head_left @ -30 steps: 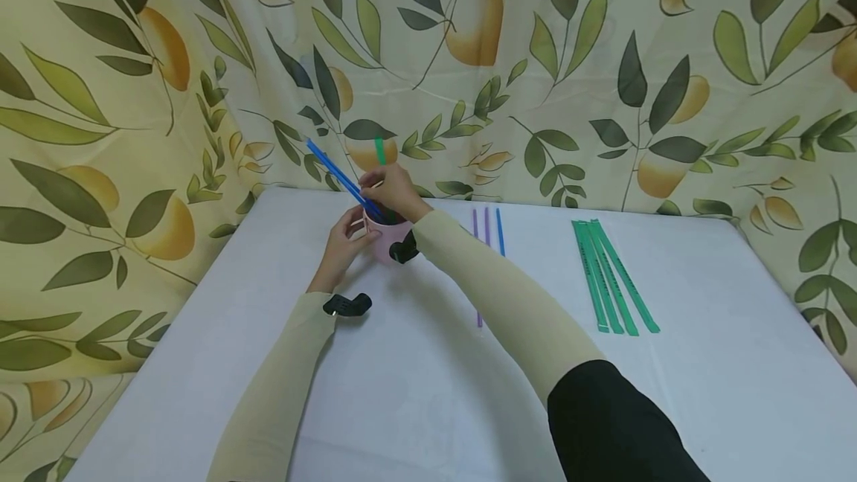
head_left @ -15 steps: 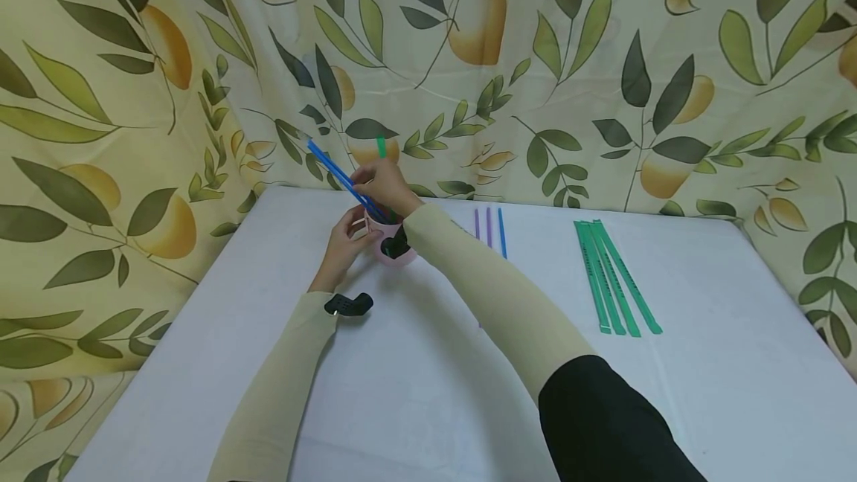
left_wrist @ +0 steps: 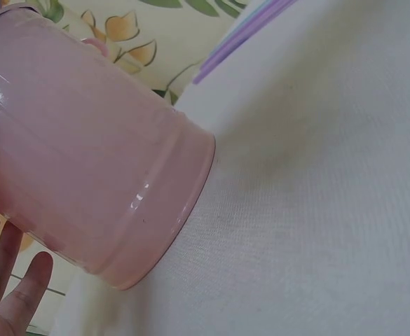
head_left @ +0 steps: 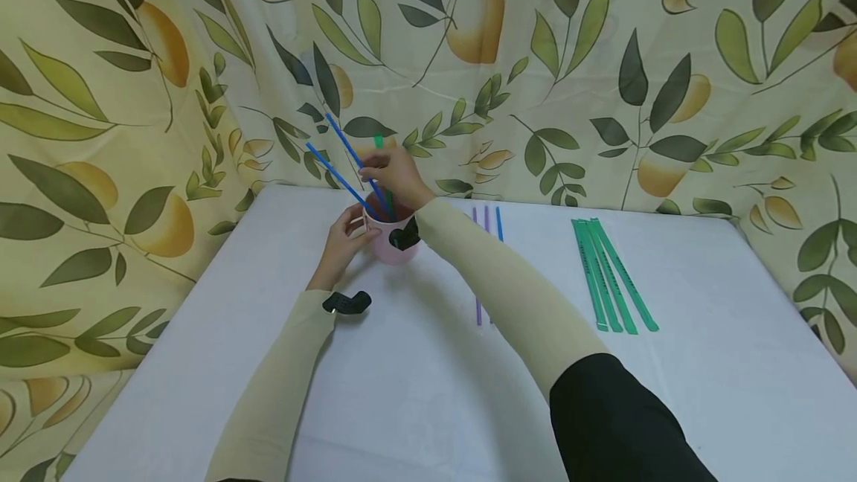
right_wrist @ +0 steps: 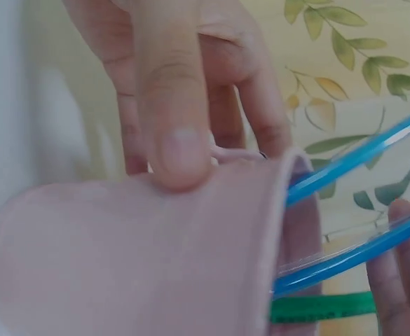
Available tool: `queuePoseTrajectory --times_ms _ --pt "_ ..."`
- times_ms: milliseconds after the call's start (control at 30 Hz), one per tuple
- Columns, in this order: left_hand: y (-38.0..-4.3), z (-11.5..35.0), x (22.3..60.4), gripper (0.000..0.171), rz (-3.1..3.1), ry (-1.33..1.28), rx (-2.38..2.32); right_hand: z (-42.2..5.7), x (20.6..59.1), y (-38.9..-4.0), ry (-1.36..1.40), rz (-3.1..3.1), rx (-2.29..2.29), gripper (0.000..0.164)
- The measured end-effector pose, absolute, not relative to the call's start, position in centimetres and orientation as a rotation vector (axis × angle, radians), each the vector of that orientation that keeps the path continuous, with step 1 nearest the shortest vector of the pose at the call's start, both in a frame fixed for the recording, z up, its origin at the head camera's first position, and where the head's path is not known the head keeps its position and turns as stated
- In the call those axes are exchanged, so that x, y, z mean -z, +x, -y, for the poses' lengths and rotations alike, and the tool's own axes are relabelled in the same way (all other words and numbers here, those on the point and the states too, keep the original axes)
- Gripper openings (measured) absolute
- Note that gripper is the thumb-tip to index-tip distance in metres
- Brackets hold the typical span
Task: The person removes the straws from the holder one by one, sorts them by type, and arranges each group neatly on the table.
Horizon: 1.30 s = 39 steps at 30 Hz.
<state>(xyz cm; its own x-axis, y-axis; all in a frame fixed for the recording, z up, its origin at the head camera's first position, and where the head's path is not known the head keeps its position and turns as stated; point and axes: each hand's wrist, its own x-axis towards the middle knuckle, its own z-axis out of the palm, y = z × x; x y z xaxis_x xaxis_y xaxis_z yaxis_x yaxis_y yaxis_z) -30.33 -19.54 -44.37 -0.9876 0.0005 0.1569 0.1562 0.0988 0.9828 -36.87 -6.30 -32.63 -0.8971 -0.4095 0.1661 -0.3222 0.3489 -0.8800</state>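
Note:
A pink pail (head_left: 384,249) stands upright at the table's back left. My left hand (head_left: 340,248) grips its left side near the rim; in the right wrist view the left thumb (right_wrist: 180,143) presses on the wall. My right hand (head_left: 396,175), above the mouth, pinches a blue straw (head_left: 343,138), whose lower end is inside the pail. A second blue straw (head_left: 328,167) leans left out of the pail, apart from the first. A green strip (head_left: 379,142) also stands in the pail, partly hidden behind my right hand.
Purple straws (head_left: 478,311) and a blue straw (head_left: 499,224) lie right of the pail, partly under my right forearm. Several flat green strips (head_left: 605,277) lie farther right on the white table (head_left: 402,407). A leaf-patterned cloth (head_left: 509,95) hangs behind.
My right hand has moved slightly up and right with one blue straw, which now stands higher and apart from the other. My left hand stays on the pail.

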Motion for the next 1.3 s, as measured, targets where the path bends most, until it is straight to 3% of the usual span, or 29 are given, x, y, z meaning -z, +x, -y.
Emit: queuePoseTrajectory --times_ms 700,1300 --pt "-30.1 19.4 44.0 0.061 2.252 -0.167 2.006 3.7 27.9 -37.6 -0.667 -2.304 1.946 0.030" --pt "-30.0 19.4 44.0 0.062 2.244 -0.182 1.996 -2.0 24.4 -34.9 -0.699 -2.251 2.064 0.024"
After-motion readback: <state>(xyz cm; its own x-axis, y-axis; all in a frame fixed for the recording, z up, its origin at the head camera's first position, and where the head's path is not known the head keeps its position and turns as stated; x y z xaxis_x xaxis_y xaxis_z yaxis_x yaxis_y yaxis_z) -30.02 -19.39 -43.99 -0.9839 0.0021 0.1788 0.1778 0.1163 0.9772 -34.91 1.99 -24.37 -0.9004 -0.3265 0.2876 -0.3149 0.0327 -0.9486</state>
